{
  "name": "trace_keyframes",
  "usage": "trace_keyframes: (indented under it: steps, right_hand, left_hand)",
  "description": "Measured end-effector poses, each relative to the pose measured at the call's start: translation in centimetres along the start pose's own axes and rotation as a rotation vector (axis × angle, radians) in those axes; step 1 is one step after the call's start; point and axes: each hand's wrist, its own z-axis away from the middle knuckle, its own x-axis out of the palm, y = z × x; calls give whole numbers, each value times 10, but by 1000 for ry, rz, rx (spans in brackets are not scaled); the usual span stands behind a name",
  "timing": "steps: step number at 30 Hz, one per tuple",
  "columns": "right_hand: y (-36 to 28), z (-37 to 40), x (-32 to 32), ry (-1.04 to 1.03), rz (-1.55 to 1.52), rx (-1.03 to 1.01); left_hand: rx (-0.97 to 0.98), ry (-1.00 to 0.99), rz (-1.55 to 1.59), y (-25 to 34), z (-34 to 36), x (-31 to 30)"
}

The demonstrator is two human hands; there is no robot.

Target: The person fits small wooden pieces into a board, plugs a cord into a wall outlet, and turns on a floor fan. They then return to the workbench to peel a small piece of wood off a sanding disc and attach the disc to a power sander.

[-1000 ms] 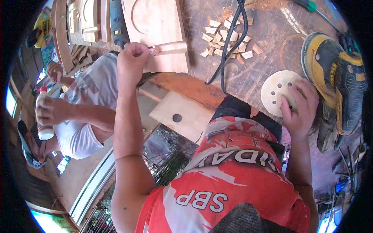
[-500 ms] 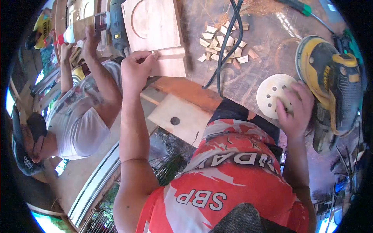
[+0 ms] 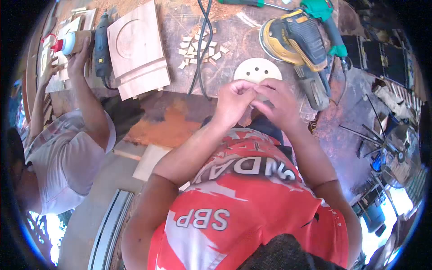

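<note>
Both hands meet just in front of my body. My left hand (image 3: 235,102) is closed in a pinch, with its fingertips against those of my right hand (image 3: 280,104). The right fingers are bent and drawn together too, and whatever lies between the fingertips is hidden. Right behind them on the table is a round, pale sanding disc (image 3: 257,68) with holes, partly covered by the fingers. A wooden board (image 3: 143,58) with a circular recess and a groove across it rests to the left. Small wood pieces (image 3: 202,48) lie in a pile beyond the hands.
A yellow and black sander (image 3: 292,38) stands right of the disc, near a green tool (image 3: 330,33). Dark cords (image 3: 201,67) cross the table. At left, a rotary tool (image 3: 102,51) lies beside a co-worker (image 3: 67,162), whose hand grips a bottle (image 3: 72,42).
My left hand has left the board's groove, where it pinched a small wood piece. My right hand has come off the sanding disc, and the two have met. The view has swung right.
</note>
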Motion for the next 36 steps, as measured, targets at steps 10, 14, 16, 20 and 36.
trace_keyframes:
  steps: [10,14,16,20,36]
  right_hand:
    - [33,9,32,121,-129,262]
    - [43,-4,34,16,-30,267]
    - [47,-4,38,22,101,94]
    - [45,-4,35,5,91,167]
    - [40,-18,35,-35,171,81]
  left_hand:
    - [566,-61,-910,-3,-11,-22]
    - [1014,139,-1277,-3,-15,-28]
    - [1121,121,-1314,-10,-28,-35]
    - [1225,79,-1312,-20,-38,-42]
    - [1204,6,-1270,-19,-36,-50]
